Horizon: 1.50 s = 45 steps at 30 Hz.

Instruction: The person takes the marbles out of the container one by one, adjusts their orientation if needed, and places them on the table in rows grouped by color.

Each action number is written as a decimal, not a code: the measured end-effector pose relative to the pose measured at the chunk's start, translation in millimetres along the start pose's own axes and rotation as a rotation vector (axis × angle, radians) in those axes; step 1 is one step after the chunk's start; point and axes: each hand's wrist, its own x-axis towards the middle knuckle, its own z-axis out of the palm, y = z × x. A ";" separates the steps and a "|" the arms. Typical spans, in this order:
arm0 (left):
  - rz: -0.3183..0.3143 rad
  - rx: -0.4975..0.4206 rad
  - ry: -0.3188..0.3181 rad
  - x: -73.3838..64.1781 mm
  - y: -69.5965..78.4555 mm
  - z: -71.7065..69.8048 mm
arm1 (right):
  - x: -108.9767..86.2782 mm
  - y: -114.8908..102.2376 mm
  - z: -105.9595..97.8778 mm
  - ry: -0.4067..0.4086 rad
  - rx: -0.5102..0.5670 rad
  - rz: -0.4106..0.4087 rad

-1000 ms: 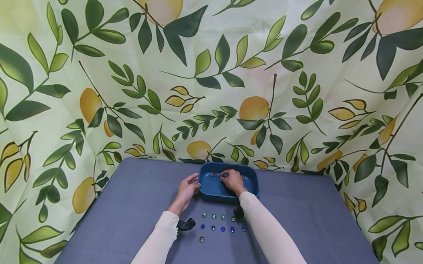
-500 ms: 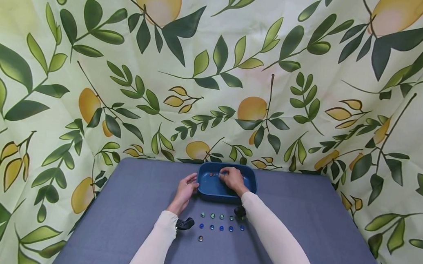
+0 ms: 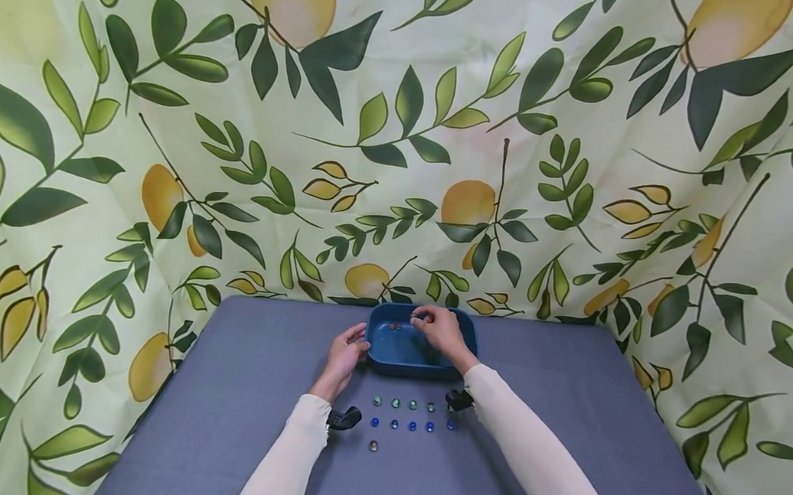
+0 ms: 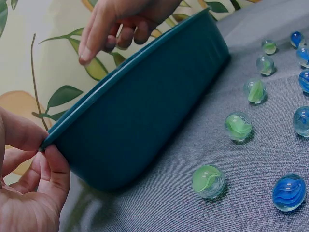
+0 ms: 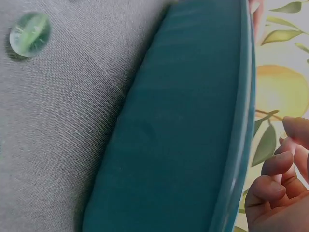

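Note:
My left hand grips the left end of a dark blue plastic tub; in the left wrist view its thumb and fingers pinch the rim. Over the inside of the tub is my right hand, its thumb and fingertips drawn together around a small marble that they hide. In the right wrist view these curled fingers show beyond the tub's rim. Two reddish-brown marbles lie inside the tub, left of the right fingertips.
In front of the tub, green-swirl marbles form a row, with a row of blue marbles nearer me. One brown marble lies alone below their left end. A leaf-and-lemon cloth hangs behind the grey-blue table.
My right hand has risen slightly from the tub's floor, its fingertips now higher over the tub. The left hand keeps its hold on the rim. The view has shifted a little.

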 end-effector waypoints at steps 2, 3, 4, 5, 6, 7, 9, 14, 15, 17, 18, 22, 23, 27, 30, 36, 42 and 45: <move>0.001 0.006 -0.002 -1.0 -0.2 -0.1 | -4.8 -0.6 -2.6 0.001 0.011 -0.010; 0.002 0.008 -0.002 -1.2 -0.4 -0.2 | -7.3 -1.2 -4.0 -0.001 0.016 -0.016; 0.002 0.012 0.000 -1.6 -0.3 -0.2 | -9.5 -1.6 -5.1 -0.002 0.023 -0.022; 0.002 0.010 0.002 -1.6 -0.1 0.0 | -11.7 -2.0 -6.1 -0.002 0.029 -0.027; 0.004 0.009 0.004 -1.6 0.2 0.2 | -13.9 -2.4 -7.0 -0.002 0.035 -0.029; 0.006 0.009 0.005 -1.5 0.6 0.4 | -16.0 -2.9 -8.0 -0.002 0.044 -0.030; 0.008 0.005 0.006 -0.7 1.1 0.7 | -20.2 -4.6 -9.8 0.002 0.052 -0.033; 0.008 0.002 0.005 -0.6 2.0 1.2 | -32.1 -8.1 -14.1 0.015 0.073 -0.047; 0.006 0.002 0.006 -0.8 2.0 1.4 | -34.9 -8.3 -14.7 0.017 0.080 -0.050; 0.008 -0.004 0.003 -0.7 1.4 1.4 | -39.6 -8.3 -15.4 0.017 0.091 -0.054; 0.010 -0.007 0.001 -0.6 1.2 1.3 | -42.0 -8.2 -15.7 0.016 0.099 -0.054; 0.007 -0.009 -0.003 -0.5 0.3 1.1 | -52.5 -7.9 -17.0 0.013 0.112 -0.048; 0.005 -0.007 -0.002 -0.5 0.2 1.0 | -55.0 -7.8 -17.3 0.013 0.111 -0.047; -0.003 -0.002 0.002 0.0 0.7 0.8 | -65.6 -8.0 -19.3 0.017 0.098 -0.050; -0.001 0.002 0.002 -0.1 2.6 1.0 | -73.1 -8.9 -20.6 0.015 0.093 -0.050; 0.001 0.006 -0.004 -0.4 5.5 1.2 | -89.7 -12.7 -21.4 -0.009 0.103 -0.065; -0.001 0.006 -0.008 -0.9 4.8 0.8 | -106.4 -14.3 -17.1 -0.036 0.121 -0.079; -0.003 0.004 -0.004 -1.6 4.3 0.4 | -115.0 -15.7 -13.8 -0.058 0.120 -0.087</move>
